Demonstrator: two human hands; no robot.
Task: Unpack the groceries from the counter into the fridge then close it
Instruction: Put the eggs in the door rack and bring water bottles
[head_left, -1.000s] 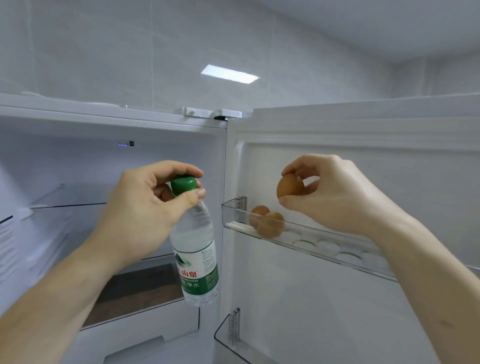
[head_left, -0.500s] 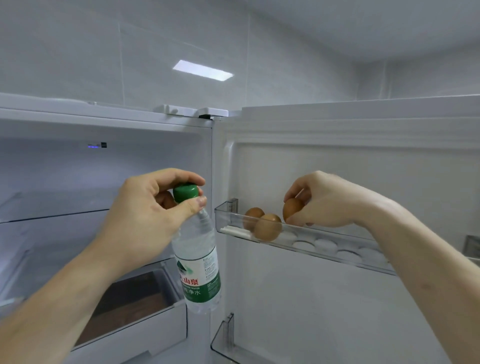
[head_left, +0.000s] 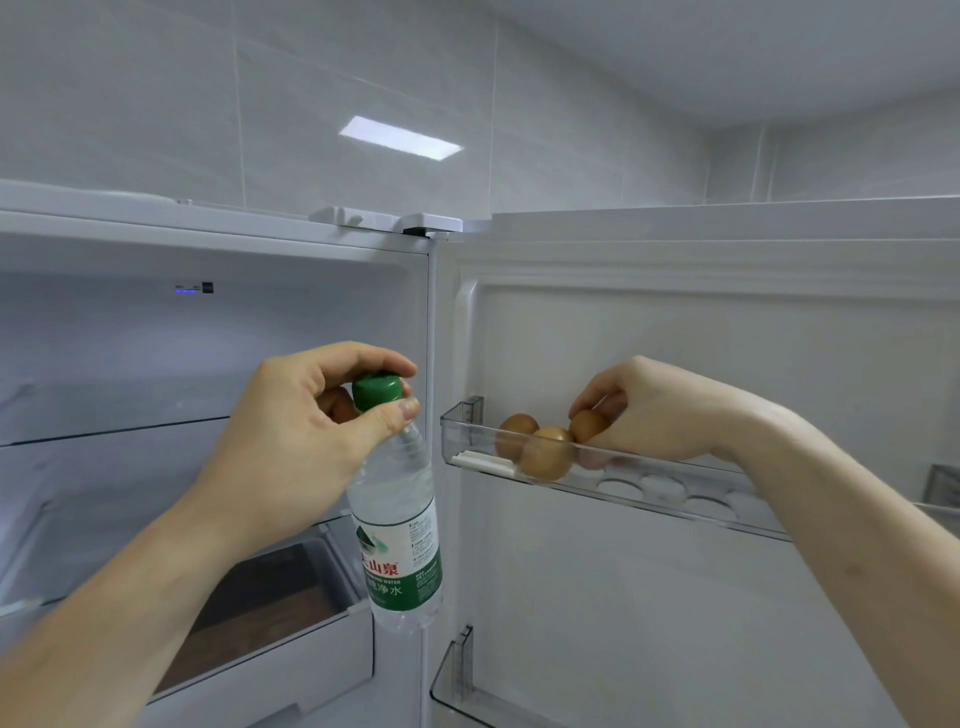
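The right hand (head_left: 670, 410) is reaching into the clear door shelf (head_left: 675, 506), its grip pinching a brown egg (head_left: 588, 425) between fingertips and thumb. That egg is sitting low in the shelf, just right of two other brown eggs (head_left: 545, 452) lying at the shelf's left end; whether it is touching the tray below cannot be told. White round egg cups (head_left: 660, 488) are showing along the shelf floor toward its right end.

The left hand (head_left: 296, 441) is holding a water bottle (head_left: 397, 525) by its green cap (head_left: 377, 391), the grip pinching the cap between thumb and curled fingers. The bottle is hanging upright in front of the open fridge (head_left: 218, 322), near the edge where the cabinet meets the door (head_left: 675, 332).

Inside the fridge, a glass shelf (head_left: 104, 431) is running across the left, and a drawer (head_left: 270, 639) is sitting below it. A second door shelf (head_left: 457, 670) is showing at the bottom.
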